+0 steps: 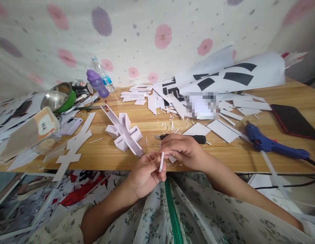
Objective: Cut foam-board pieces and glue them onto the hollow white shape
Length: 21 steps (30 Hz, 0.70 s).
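My left hand (147, 173) is closed on a small white strip (161, 162), held upright over the table's front edge. Close to its top is my right hand (184, 150), fingers bent together; whether they pinch the strip or something tiny is hidden. Under and behind the right hand, a cutter knife with a black handle (199, 139) lies on the wood. A white foam-board structure (125, 132) with crossing box-like arms stands on the table, just beyond my left hand. Flat white board pieces (223, 130) lie to the right of the knife.
A blue glue gun (271, 144) and a dark phone (296, 121) lie at the right of the wooden table (137, 115). Scissors, a purple bottle (97, 83), a green bowl (68, 100) and a cut white shape (74, 145) are at the left. Printed sheets and scraps lie behind.
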Each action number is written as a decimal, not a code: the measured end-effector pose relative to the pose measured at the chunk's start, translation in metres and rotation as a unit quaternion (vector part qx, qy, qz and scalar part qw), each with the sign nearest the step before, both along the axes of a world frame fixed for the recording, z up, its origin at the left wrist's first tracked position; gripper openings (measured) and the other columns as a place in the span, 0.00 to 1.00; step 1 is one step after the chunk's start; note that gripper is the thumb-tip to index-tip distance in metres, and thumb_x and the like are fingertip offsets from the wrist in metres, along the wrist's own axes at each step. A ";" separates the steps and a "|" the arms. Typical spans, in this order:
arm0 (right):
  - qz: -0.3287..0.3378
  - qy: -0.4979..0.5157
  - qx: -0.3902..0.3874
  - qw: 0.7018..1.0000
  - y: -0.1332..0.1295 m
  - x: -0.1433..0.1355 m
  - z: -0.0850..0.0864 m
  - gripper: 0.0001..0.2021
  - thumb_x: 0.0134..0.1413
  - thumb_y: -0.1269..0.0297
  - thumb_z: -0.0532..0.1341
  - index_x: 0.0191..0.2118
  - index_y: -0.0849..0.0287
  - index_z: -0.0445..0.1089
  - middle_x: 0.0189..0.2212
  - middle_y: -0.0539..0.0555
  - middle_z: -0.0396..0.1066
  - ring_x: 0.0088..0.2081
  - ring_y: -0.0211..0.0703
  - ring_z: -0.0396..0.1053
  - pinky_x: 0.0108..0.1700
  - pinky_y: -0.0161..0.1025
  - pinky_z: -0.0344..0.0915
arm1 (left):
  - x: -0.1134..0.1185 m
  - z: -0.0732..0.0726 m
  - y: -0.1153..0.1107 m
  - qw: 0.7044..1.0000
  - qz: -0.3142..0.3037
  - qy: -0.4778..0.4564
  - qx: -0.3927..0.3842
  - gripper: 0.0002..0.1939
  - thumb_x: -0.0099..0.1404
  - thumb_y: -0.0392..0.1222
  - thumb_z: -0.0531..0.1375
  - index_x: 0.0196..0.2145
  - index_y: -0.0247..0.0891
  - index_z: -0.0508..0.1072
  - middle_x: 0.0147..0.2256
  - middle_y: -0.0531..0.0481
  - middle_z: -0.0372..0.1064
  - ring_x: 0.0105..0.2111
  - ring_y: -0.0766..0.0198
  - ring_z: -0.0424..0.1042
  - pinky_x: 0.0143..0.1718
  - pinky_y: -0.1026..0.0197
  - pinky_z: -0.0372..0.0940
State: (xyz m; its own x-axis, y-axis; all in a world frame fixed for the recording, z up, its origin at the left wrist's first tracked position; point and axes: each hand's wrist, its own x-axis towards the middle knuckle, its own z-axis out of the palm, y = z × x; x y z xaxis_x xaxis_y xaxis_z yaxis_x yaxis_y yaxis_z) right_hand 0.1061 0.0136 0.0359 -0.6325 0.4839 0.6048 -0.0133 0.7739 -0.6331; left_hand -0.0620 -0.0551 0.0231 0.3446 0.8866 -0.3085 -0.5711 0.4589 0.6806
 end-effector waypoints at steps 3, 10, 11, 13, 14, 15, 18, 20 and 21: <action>-0.099 -0.029 0.000 0.995 0.006 0.011 -0.008 0.11 0.60 0.65 0.57 0.47 0.58 0.70 0.41 0.57 0.73 0.44 0.43 0.69 0.46 0.43 0.67 | 0.007 -0.003 0.005 1.000 0.013 -0.006 0.007 0.14 0.48 0.42 0.70 0.26 0.33 0.71 0.18 0.56 0.64 0.17 0.74 0.62 0.20 0.71 0.60; -0.241 -0.355 0.073 0.900 0.019 0.005 -0.018 0.14 0.54 0.69 0.60 0.47 0.62 0.70 0.40 0.60 0.73 0.42 0.52 0.69 0.44 0.49 0.67 | 0.013 -0.010 0.017 0.996 0.069 0.046 0.026 0.12 0.52 0.44 0.68 0.28 0.34 0.70 0.23 0.54 0.66 0.22 0.70 0.66 0.22 0.69 0.63; -0.255 -0.365 0.071 0.892 0.019 0.004 -0.017 0.13 0.54 0.70 0.59 0.47 0.62 0.70 0.38 0.60 0.73 0.40 0.52 0.69 0.42 0.48 0.67 | 0.013 -0.009 0.019 0.996 0.075 0.044 0.028 0.13 0.52 0.44 0.68 0.28 0.34 0.70 0.23 0.54 0.66 0.22 0.70 0.66 0.22 0.68 0.64; -0.311 -0.336 0.062 0.887 0.019 0.006 -0.014 0.14 0.56 0.69 0.58 0.48 0.62 0.69 0.39 0.61 0.72 0.39 0.52 0.70 0.39 0.47 0.68 | 0.015 -0.008 0.022 0.995 0.088 0.034 0.033 0.13 0.52 0.45 0.67 0.28 0.34 0.70 0.23 0.54 0.66 0.22 0.70 0.65 0.22 0.68 0.64; -0.341 -0.300 0.059 0.889 0.017 0.009 -0.013 0.14 0.57 0.69 0.57 0.49 0.61 0.67 0.41 0.61 0.71 0.40 0.52 0.70 0.38 0.47 0.68 | 0.015 -0.007 0.023 0.995 0.091 0.026 0.036 0.13 0.52 0.44 0.67 0.27 0.34 0.69 0.23 0.54 0.66 0.22 0.70 0.65 0.23 0.68 0.64; -0.362 -0.258 0.058 0.894 0.015 0.013 -0.011 0.15 0.57 0.68 0.56 0.51 0.60 0.65 0.43 0.61 0.70 0.41 0.52 0.70 0.38 0.46 0.68 | 0.015 -0.007 0.025 0.995 0.092 0.017 0.038 0.12 0.52 0.44 0.67 0.27 0.34 0.69 0.23 0.54 0.66 0.22 0.70 0.65 0.23 0.68 0.64; -0.317 -0.163 0.067 0.932 0.003 0.028 -0.006 0.17 0.60 0.66 0.53 0.55 0.58 0.58 0.44 0.61 0.69 0.43 0.49 0.69 0.40 0.44 0.68 | 0.017 -0.008 0.029 0.996 0.081 -0.026 0.028 0.11 0.54 0.43 0.66 0.25 0.35 0.68 0.22 0.54 0.65 0.22 0.70 0.64 0.23 0.68 0.62; -0.250 -0.165 0.063 0.952 -0.008 0.033 -0.003 0.18 0.62 0.62 0.51 0.56 0.59 0.56 0.41 0.60 0.70 0.40 0.47 0.70 0.38 0.42 0.67 | 0.018 -0.013 0.031 0.996 0.070 -0.057 0.015 0.11 0.55 0.42 0.65 0.24 0.35 0.67 0.21 0.54 0.64 0.21 0.71 0.63 0.23 0.68 0.61; -0.229 -0.182 0.058 0.955 -0.014 0.034 -0.003 0.18 0.63 0.59 0.50 0.56 0.60 0.56 0.39 0.60 0.71 0.38 0.47 0.70 0.36 0.41 0.67 | 0.019 -0.015 0.031 0.995 0.066 -0.068 0.010 0.12 0.56 0.42 0.65 0.24 0.35 0.67 0.20 0.55 0.63 0.21 0.72 0.62 0.23 0.68 0.60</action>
